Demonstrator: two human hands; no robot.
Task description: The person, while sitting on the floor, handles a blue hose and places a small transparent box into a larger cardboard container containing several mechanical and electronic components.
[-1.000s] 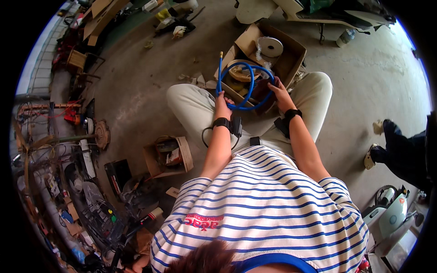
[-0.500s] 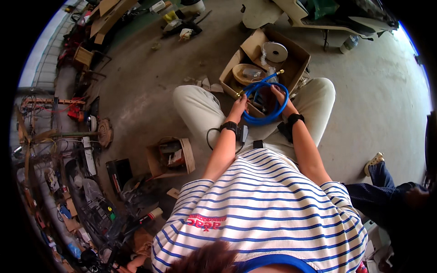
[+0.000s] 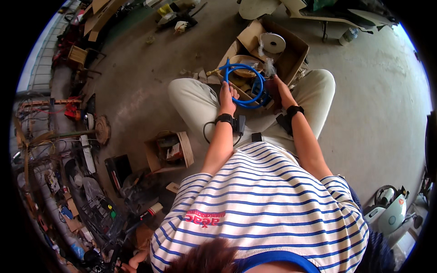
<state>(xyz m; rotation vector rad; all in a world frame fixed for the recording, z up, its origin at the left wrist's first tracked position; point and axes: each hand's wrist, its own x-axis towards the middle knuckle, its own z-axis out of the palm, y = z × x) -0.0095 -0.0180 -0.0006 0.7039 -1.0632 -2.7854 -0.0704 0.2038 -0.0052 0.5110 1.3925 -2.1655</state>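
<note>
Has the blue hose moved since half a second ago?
Yes: the hose has shifted left, judged against the white reel in the box.

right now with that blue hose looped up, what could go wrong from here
The blue hose could spring open: only the left grip clearly holds it, and whether the right grip touches it is hard to tell.
Its brass end sticks out free and might swing or snag on the cardboard box.
The thin cable looping out by the left wrist might catch on something as that arm moves.
</note>
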